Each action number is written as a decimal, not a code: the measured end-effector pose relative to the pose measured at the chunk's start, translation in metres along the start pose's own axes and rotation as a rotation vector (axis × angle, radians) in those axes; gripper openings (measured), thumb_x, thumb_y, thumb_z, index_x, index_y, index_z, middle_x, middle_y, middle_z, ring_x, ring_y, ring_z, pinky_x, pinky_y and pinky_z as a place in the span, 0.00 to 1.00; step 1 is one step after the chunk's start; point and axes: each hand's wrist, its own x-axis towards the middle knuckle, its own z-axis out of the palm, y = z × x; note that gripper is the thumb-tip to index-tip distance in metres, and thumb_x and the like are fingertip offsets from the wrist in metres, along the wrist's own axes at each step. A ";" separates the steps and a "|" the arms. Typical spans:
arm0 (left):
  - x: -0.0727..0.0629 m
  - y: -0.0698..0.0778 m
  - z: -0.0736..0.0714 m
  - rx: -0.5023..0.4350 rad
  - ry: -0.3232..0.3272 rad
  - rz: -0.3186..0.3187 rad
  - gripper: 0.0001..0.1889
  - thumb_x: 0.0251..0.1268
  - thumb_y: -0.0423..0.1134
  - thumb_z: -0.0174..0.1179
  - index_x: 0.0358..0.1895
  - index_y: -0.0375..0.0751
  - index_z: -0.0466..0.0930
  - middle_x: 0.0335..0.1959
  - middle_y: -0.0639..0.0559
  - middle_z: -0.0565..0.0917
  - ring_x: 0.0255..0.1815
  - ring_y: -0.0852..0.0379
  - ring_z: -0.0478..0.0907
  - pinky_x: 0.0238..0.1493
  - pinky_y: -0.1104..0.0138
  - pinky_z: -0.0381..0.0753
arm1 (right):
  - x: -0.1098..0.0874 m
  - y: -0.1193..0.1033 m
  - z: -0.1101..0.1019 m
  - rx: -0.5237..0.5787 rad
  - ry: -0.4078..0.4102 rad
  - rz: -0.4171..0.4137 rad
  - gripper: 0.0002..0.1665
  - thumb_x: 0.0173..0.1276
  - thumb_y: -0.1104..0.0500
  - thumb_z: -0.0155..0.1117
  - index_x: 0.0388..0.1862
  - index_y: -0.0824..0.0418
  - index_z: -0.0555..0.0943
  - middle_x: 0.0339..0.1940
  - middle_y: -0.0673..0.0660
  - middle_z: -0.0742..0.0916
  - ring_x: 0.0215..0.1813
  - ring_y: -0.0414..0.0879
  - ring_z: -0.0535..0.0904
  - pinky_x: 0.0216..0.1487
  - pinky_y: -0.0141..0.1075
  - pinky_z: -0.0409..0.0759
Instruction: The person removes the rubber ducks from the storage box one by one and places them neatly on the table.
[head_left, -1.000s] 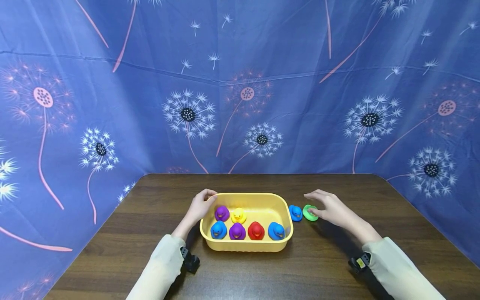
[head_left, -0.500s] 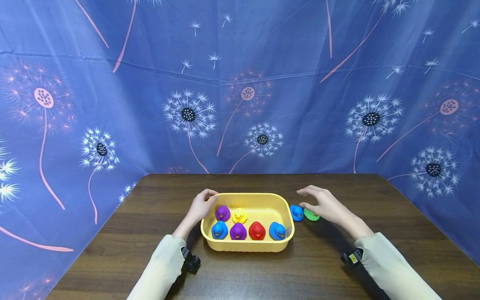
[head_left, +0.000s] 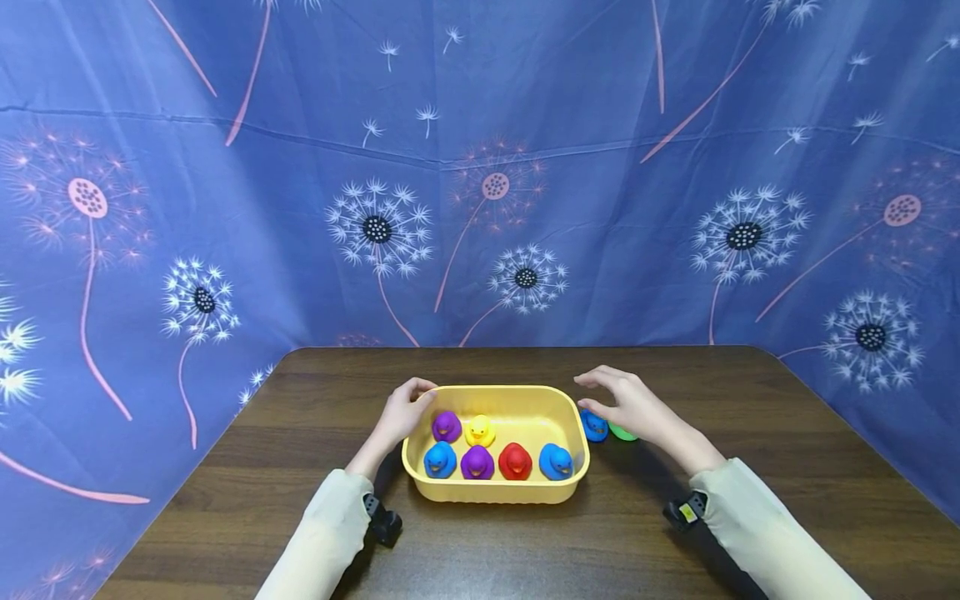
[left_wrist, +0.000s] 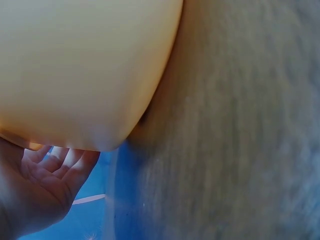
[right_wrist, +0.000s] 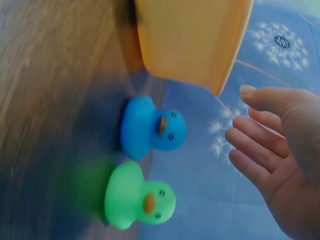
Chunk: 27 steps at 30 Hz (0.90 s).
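My left hand (head_left: 401, 414) holds the yellow plastic tub (head_left: 495, 493) at its far left corner; in the left wrist view the fingers (left_wrist: 82, 167) lie behind the tub's wall, with the thumb hidden. My right hand (head_left: 626, 407) hovers above a blue rubber duck (head_left: 595, 427) just right of the tub, thumb and fingers apart with nothing between them. Beside that duck stands a green rubber duck (right_wrist: 125, 197), partly covered by the right hand in the head view. Both ducks sit upright on the table.
Inside the tub are two purple ducks (head_left: 477, 463), a yellow duck (head_left: 480, 431), a red duck (head_left: 515, 462) and two blue ducks (head_left: 556, 462). The dark wooden table (head_left: 480, 550) ends at a blue dandelion-print curtain (head_left: 615, 250).
My right hand has moved left, from over the green duck to over the blue duck beside the tub. The left hand stays at the tub's corner.
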 end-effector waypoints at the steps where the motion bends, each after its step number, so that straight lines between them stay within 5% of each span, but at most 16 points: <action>1: 0.000 0.000 0.000 -0.002 0.000 0.000 0.09 0.64 0.35 0.56 0.43 0.34 0.79 0.36 0.40 0.84 0.33 0.58 0.75 0.34 0.69 0.72 | 0.001 -0.002 0.001 0.003 -0.005 -0.006 0.19 0.57 0.62 0.69 0.48 0.64 0.80 0.44 0.58 0.85 0.45 0.51 0.82 0.46 0.46 0.79; 27: 0.000 -0.001 0.000 -0.001 0.008 0.001 0.09 0.64 0.35 0.56 0.43 0.35 0.79 0.38 0.40 0.84 0.36 0.55 0.76 0.35 0.68 0.72 | 0.031 -0.043 0.041 0.074 -0.101 -0.132 0.20 0.58 0.58 0.69 0.48 0.66 0.80 0.44 0.59 0.85 0.47 0.48 0.81 0.50 0.41 0.79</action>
